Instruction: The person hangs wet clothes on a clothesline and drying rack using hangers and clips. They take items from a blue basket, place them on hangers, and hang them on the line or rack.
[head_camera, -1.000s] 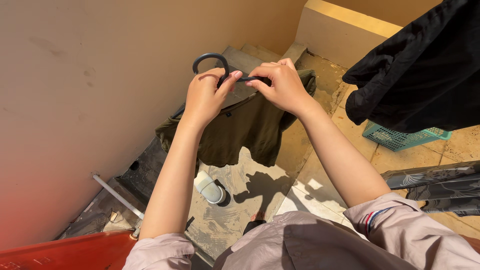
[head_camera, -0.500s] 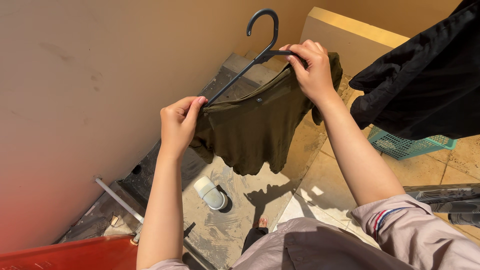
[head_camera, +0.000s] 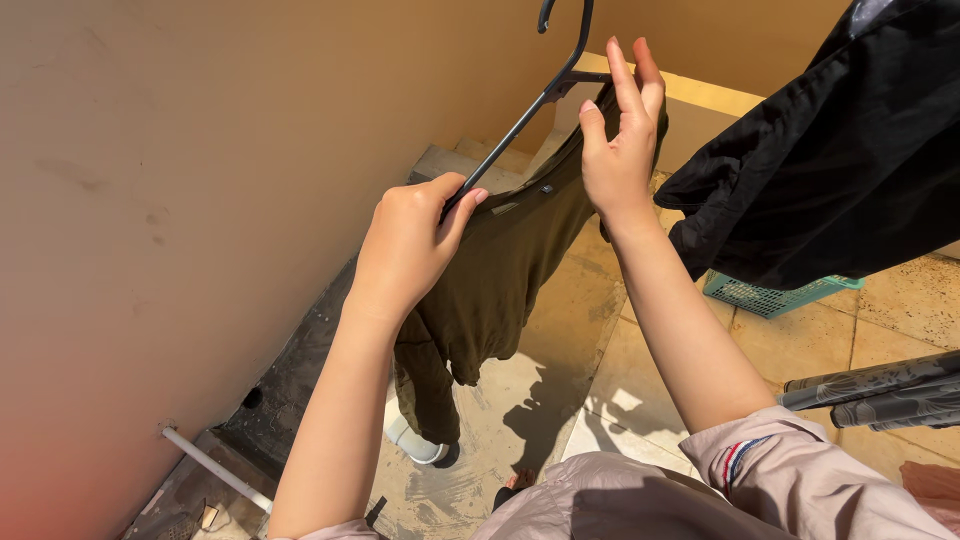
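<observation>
- My left hand (head_camera: 410, 245) pinches the lower end of the hanger (head_camera: 520, 125), thumb and fingers closed on it and on the shirt's shoulder there.
- My right hand (head_camera: 615, 150) is raised near the hanger's neck; its fingers are straight and only slightly spread, lying against the shirt's far shoulder and the hanger arm, not curled round either.
- The hanger is dark and thin, tilted steeply, its hook running out of the top of the view.
- The olive shirt (head_camera: 500, 270) hangs from the hanger between my two hands, drooping down in front of the tan wall (head_camera: 180, 200).
- A black garment (head_camera: 810, 160) hangs just right of my right hand.
- A teal basket (head_camera: 770, 295) sits on the tiled floor (head_camera: 900, 310) under that garment.
- A white pipe (head_camera: 215, 465) runs along the foot of the wall, well below my left arm.
</observation>
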